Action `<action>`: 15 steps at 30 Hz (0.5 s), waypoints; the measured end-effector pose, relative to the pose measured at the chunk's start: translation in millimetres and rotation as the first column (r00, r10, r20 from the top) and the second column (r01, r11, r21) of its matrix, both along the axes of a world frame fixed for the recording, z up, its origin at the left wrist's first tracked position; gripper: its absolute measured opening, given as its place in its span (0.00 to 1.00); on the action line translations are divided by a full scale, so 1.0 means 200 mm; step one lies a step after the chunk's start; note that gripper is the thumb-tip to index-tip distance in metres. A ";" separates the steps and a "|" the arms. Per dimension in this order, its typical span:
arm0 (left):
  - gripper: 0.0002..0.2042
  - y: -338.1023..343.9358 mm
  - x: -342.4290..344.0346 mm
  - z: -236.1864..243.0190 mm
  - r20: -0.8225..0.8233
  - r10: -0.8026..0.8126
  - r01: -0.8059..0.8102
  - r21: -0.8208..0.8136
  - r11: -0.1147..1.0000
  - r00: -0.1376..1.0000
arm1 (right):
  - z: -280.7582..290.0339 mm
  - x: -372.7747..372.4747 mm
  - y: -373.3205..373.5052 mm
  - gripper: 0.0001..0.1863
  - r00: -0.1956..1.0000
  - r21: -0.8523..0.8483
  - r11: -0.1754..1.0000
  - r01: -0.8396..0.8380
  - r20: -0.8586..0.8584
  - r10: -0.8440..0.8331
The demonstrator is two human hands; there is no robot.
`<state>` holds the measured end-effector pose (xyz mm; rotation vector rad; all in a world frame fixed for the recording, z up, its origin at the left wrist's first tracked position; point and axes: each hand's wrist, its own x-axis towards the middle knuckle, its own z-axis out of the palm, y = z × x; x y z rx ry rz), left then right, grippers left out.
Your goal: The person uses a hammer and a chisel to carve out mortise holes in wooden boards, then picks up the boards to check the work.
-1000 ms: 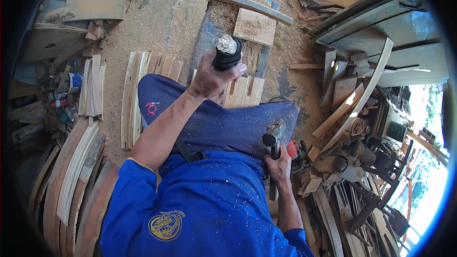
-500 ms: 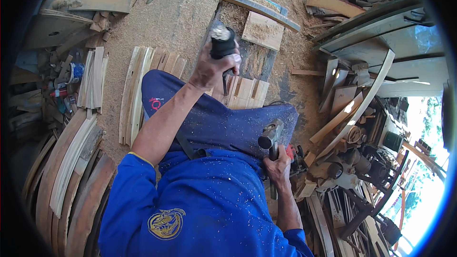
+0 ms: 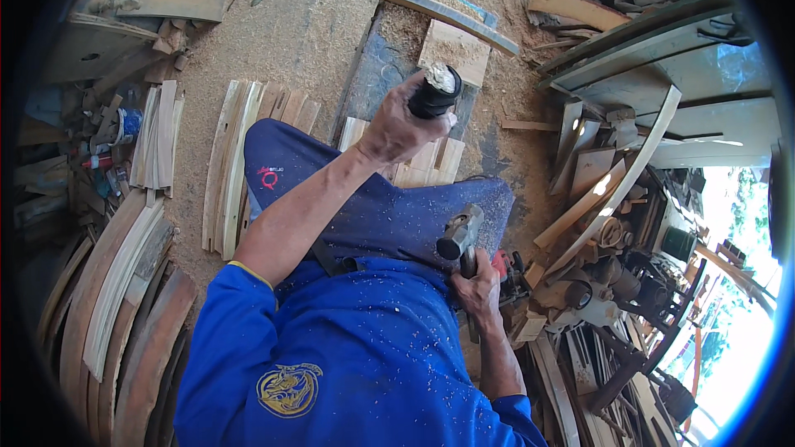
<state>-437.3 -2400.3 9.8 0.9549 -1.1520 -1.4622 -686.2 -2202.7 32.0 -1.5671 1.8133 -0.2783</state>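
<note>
My left hand grips a chisel by its dark-wrapped handle, whose pale striking end looks frayed. Its blade is hidden below the hand in this frame. Under that hand, slotted wooden pieces lie side by side on a low dark bench, close to my knees. My right hand is closed round the handle of a hammer, held over my right thigh with its heavy metal head up.
A loose board and a wooden bar lie on the bench's far part. Curved planks are stacked at left, pale strips nearer. A red power tool sits by my right hand. Sawdust covers the floor.
My left hand has moved right with the chisel, and its blade has gone out of sight. The hammer head has shifted slightly left in my right hand.
</note>
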 end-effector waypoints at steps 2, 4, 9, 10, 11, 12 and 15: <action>0.18 0.02 0.01 -0.01 0.001 0.031 -0.031 0.019 0.999 1.000 | 0.04 0.01 0.00 0.12 1.000 -0.024 1.000 -0.003 -0.008 0.003; 0.17 0.03 0.02 -0.01 0.037 0.007 -0.004 -0.090 0.996 0.999 | 0.09 0.00 -0.02 0.12 0.998 -0.094 0.995 -0.036 -0.047 0.031; 0.17 0.13 -0.05 -0.16 0.130 0.248 -0.186 -0.363 0.913 0.960 | 0.56 0.13 -0.32 0.09 0.977 -0.406 0.893 0.194 0.164 -0.138; 0.18 0.14 -0.01 -0.06 0.180 0.168 -0.098 -0.346 0.933 0.969 | 0.66 0.12 -0.36 0.10 0.964 -0.417 0.870 0.263 0.157 -0.216; 0.19 0.15 0.03 -0.04 0.181 0.133 -0.070 -0.318 0.946 0.974 | 0.74 0.11 -0.40 0.12 0.946 -0.429 0.843 0.324 0.149 -0.288; 0.19 0.16 0.04 -0.04 0.175 0.094 -0.039 -0.293 0.955 0.980 | 0.80 0.15 -0.44 0.12 0.958 -0.403 0.870 0.285 0.149 -0.245; 0.19 0.19 0.01 -0.12 0.068 0.160 -0.127 -0.344 0.930 0.985 | 0.64 0.25 -0.64 0.16 0.943 -0.299 0.922 -0.247 -0.293 0.158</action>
